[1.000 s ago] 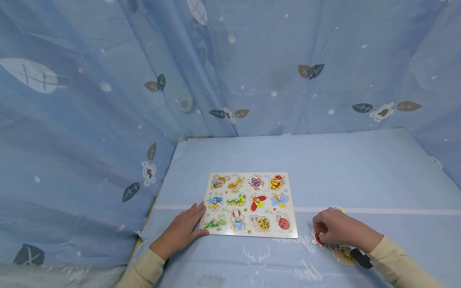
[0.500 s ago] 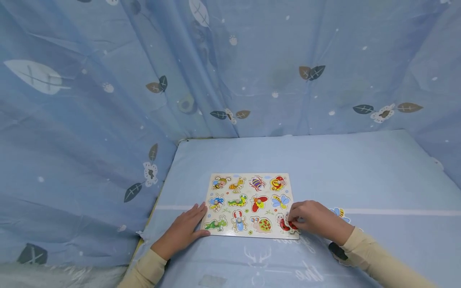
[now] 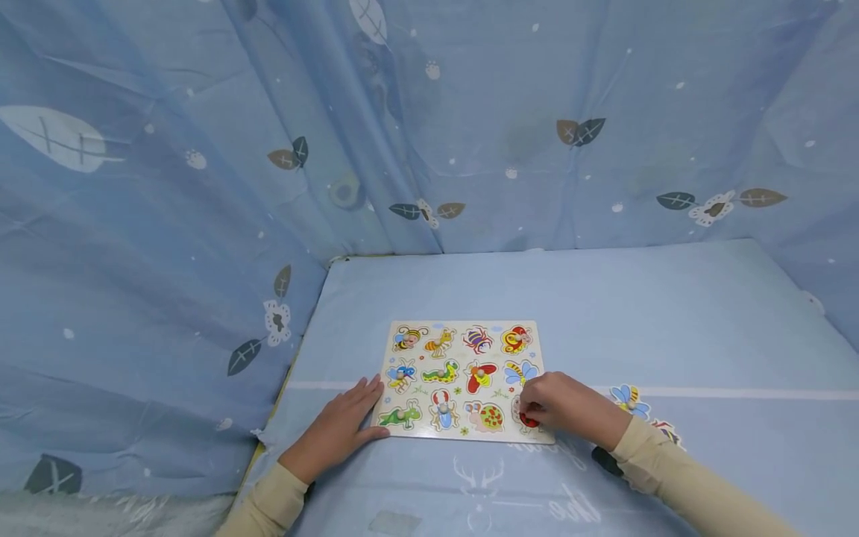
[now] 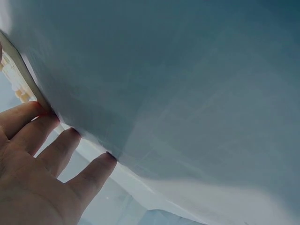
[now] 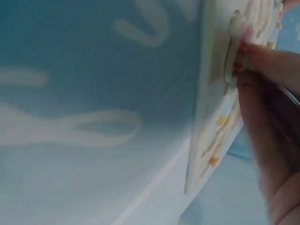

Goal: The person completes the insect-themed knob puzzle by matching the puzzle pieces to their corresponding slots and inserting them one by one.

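In the head view a wooden peg puzzle board (image 3: 424, 433) with insect pictures lies flat on the table. My right hand (image 3: 573, 409) pinches a ladybug puzzle piece (image 3: 529, 423) at the board's lower right corner, over the ladybug picture there. Fingers partly hide the piece; the right wrist view shows it at the board's surface, but I cannot tell whether it sits fully in its recess. My left hand (image 3: 340, 425) touches the board's left edge with its fingers extended. Those fingertips (image 4: 96, 171) line the edge in the left wrist view.
Right of the board lie a dragonfly piece (image 3: 629, 401) and a spider piece (image 3: 666, 431), partly behind the right sleeve (image 3: 678, 477). Several knobbed pieces, such as a green caterpillar (image 3: 441, 372), sit in the board. Blue patterned curtains (image 3: 483, 134) hang behind the table (image 3: 671, 313).
My right hand has carried the ladybug piece leftward from the loose pieces onto the board's lower right corner. The dragonfly and spider pieces have come into sight. The left hand stays put.
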Tool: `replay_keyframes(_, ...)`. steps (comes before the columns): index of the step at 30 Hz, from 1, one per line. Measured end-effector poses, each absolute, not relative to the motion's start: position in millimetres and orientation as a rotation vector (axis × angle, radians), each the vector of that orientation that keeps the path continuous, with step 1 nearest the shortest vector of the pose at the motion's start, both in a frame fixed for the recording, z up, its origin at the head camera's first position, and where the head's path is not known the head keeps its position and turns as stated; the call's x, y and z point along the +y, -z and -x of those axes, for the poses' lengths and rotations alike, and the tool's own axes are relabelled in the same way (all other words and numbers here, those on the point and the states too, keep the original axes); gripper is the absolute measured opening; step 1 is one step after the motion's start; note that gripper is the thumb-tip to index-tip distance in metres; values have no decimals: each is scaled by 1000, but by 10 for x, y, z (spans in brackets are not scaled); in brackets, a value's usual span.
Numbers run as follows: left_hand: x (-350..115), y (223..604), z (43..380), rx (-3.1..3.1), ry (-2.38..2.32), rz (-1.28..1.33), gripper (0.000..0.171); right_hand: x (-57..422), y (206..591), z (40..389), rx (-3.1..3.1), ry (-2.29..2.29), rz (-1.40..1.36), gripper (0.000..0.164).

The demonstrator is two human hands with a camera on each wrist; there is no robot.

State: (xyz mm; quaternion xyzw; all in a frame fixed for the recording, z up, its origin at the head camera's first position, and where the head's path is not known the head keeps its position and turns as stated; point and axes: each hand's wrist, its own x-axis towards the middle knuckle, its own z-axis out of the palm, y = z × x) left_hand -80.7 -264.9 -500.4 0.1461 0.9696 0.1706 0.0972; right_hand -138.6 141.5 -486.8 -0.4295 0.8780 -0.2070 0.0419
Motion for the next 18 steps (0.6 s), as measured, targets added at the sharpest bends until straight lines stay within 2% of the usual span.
replay_keyframes(11,-2642,4966,804,2861,-511,-414,84,1384,4830,1331,2713,628,1273,17)
replay_keyframes(18,-2645,4950,798,2860,-520,-434,83,1620,4823,1323,2749,739,1195,14)
